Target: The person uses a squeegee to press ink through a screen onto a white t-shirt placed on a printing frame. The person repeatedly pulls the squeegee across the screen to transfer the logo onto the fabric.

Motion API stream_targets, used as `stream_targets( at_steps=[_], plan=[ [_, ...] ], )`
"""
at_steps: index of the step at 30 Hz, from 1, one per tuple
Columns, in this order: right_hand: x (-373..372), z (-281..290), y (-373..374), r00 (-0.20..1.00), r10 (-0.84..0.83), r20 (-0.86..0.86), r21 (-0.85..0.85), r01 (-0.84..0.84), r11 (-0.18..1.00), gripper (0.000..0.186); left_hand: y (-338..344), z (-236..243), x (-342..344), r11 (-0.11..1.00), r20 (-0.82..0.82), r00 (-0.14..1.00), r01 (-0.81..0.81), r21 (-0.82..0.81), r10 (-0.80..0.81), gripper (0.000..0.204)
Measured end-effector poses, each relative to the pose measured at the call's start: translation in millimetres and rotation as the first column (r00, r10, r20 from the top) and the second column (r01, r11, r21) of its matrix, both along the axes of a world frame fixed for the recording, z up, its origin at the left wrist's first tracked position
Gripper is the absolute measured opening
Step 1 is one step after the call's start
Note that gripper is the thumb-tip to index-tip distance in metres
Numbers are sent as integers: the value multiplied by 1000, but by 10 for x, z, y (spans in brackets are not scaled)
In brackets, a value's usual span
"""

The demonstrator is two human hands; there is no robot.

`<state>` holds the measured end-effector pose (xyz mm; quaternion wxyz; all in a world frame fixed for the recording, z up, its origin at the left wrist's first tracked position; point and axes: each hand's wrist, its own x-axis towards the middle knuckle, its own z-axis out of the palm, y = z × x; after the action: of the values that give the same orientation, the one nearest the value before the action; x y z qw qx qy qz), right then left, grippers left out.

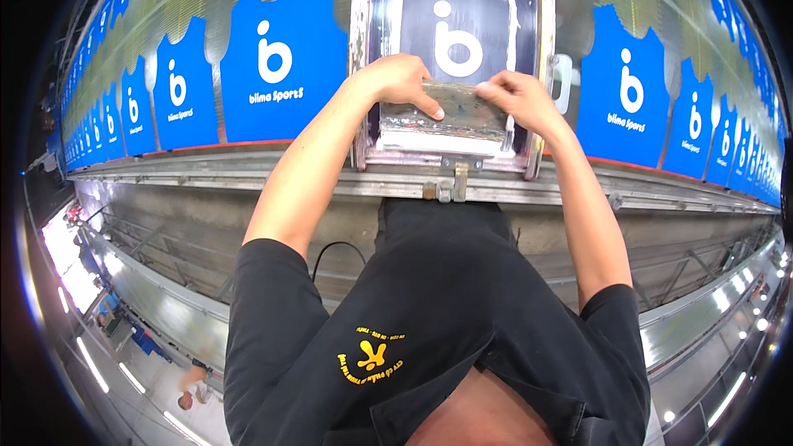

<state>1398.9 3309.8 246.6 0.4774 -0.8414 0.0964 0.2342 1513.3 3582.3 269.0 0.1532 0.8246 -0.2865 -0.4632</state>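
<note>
A screen printing frame (543, 29) with a white logo stencil lies on the rail in front of me. Across its lower part is a wide, ink-smudged silvery squeegee (450, 124). My left hand (396, 81) grips its left part, thumb over the near face and the other fingertips hidden behind it. My right hand (516, 99) holds its upper right edge with bent, pinched fingers. A metal clamp (460, 182) is at the frame's near side.
Blue jersey panels (281, 33) with white printing line the long table on both sides. A metal rail (628, 190) runs along the near edge, and a black cable (334, 248) loops below. Other people (190, 388) are in the distance at lower left.
</note>
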Motion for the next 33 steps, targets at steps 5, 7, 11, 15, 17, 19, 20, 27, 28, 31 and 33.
stream_targets(
  at_steps=[5,7,11,15,17,19,20,27,28,31,33],
  plan=[
    [74,-261,-833,739,-465,488,-179,606,775,37,-236,226,690,989,271,963,37,-145,3,62],
    [52,-570,-1096,695,-560,451,-171,683,710,46,-339,315,1032,985,340,940,51,-166,9,55],
    [111,-573,-907,692,-719,59,-33,722,692,47,-440,150,1541,975,519,854,90,-204,30,41],
    [152,-410,-854,724,-688,52,36,687,726,40,-399,-107,1567,953,622,772,79,-294,128,28],
    [166,-178,-786,708,-705,53,62,702,709,40,-311,-77,1390,938,559,810,32,-346,179,26],
    [183,11,-733,706,-706,56,89,701,708,39,-176,-58,1072,919,517,822,-21,-394,240,28],
    [186,82,-722,704,-707,56,103,701,706,39,-111,-81,865,908,512,816,-35,-418,268,29],
    [177,68,-733,677,-715,175,111,708,698,37,549,-220,-1286,858,642,708,100,-504,295,60],
    [205,102,-674,701,-682,207,25,693,720,38,642,-236,-1507,851,634,708,90,-518,311,60],
    [206,35,-571,587,-660,469,128,694,708,40,809,-130,-1786,827,618,704,77,-557,351,61],
    [200,240,-215,563,-681,469,155,706,691,39,1019,-85,-1743,823,613,699,60,-565,369,62]
  ],
)
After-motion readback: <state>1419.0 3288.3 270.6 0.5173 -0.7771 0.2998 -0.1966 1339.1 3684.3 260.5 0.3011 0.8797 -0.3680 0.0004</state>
